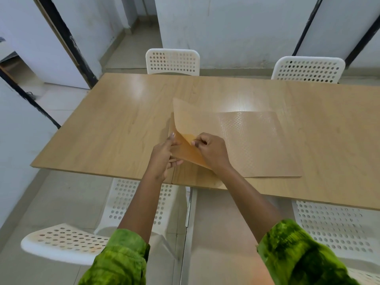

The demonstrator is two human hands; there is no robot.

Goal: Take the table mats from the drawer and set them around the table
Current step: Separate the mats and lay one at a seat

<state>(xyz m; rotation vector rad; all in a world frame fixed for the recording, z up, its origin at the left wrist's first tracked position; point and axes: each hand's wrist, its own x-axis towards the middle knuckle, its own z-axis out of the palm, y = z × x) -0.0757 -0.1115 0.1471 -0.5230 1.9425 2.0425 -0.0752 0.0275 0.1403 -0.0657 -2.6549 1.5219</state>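
Observation, head view. I logged a wooden table [102, 130] running across the view, with two mats on its near middle part.

Flat mat [267, 149]: tan sheet with a diamond pattern catching the light. It lay on the tabletop to the right of the hands, its near edge close to the near edge of the table.

Raised mat [191, 120]: lifted at a tilt off the left end of the flat mat, far corner pointing up, orange underside showing between the hands. I could not tell whether more sheets lay underneath.

Left hand [164, 155]: it gripped the left edge of the raised mat, thumb up along the sheet and fingers curled behind it.

Right hand [211, 153]: fingers bent, it pinched the near edge of the raised mat beside the left thumb. The wrist sat over the near left corner of the flat mat.

Both forearms came out of green sleeves [123, 258].

Surroundings: two white perforated chairs stood at the far side, the far left chair [172, 61] and the far right chair [308, 68]. Two more stood at the near side, the near left chair [67, 241] turned away from the table and the near right chair [339, 229] partly under it. White walls stood behind.
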